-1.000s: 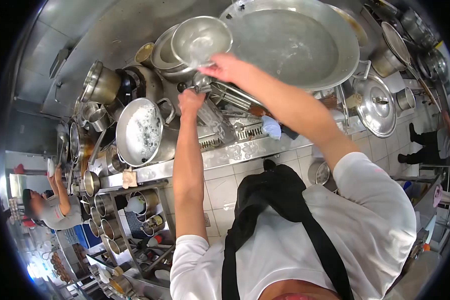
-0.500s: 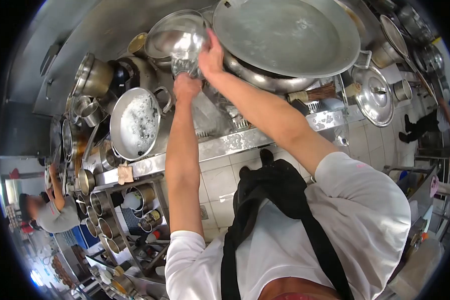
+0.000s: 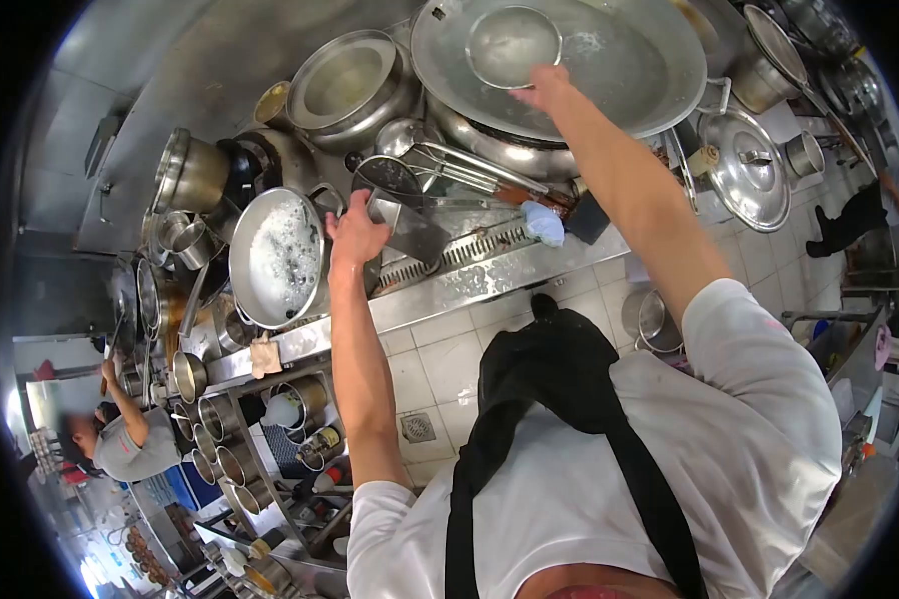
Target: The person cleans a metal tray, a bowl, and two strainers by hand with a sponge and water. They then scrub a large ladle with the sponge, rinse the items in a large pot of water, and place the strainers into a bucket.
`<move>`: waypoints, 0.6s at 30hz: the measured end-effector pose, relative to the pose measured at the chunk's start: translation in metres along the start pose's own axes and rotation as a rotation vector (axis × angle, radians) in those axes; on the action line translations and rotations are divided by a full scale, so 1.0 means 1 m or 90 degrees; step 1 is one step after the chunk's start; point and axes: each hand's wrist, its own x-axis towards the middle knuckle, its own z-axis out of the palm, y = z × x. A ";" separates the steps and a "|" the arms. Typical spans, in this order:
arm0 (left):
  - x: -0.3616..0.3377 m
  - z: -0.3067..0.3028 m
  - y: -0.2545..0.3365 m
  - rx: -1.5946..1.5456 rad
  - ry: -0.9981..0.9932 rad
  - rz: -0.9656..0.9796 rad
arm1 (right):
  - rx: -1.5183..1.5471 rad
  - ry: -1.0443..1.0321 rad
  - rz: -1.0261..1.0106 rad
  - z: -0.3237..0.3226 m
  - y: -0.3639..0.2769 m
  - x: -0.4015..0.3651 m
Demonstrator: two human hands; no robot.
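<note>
My right hand (image 3: 547, 88) is closed on the near rim of a round metal bowl (image 3: 514, 48), which is over the water in a very wide wok (image 3: 634, 75). My left hand (image 3: 358, 230) has its fingers apart, beside a grey metal container (image 3: 410, 232) and just below a dark round strainer (image 3: 388, 178). Left of that hand stands a two-handled pan (image 3: 275, 258) with foamy liquid. Ladles and long-handled tools (image 3: 469, 175) lie between the hands. Behind them is a large round pot (image 3: 355, 85) with liquid inside.
A lidded pot (image 3: 749, 170) stands right of the wok. A blue cloth (image 3: 542, 224) lies near the metal counter edge (image 3: 449, 295). Stacked pots (image 3: 195, 170) are at the left. Another person (image 3: 135, 444) works at far left; another (image 3: 859, 220) is at far right.
My right hand has moved right, from near my left hand to over the wok, and a round bowl is now in it. My left hand has moved down and its fingers have spread.
</note>
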 end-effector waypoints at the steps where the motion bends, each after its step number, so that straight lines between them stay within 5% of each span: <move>1: -0.005 0.008 0.002 -0.049 0.042 0.023 | 0.099 -0.048 0.060 0.010 -0.003 -0.012; 6: 0.004 0.026 0.042 0.009 0.187 -0.045 | 0.252 -0.234 0.162 0.074 -0.009 -0.068; 9: 0.040 0.028 0.039 0.042 0.097 -0.064 | 0.284 -0.279 0.175 0.112 0.019 -0.097; 11: 0.060 0.021 0.030 0.060 0.045 -0.025 | 0.277 -0.203 0.275 0.135 0.038 -0.128; 18: 0.069 0.041 0.002 0.057 0.038 0.005 | 0.287 -0.090 0.199 0.171 0.126 -0.163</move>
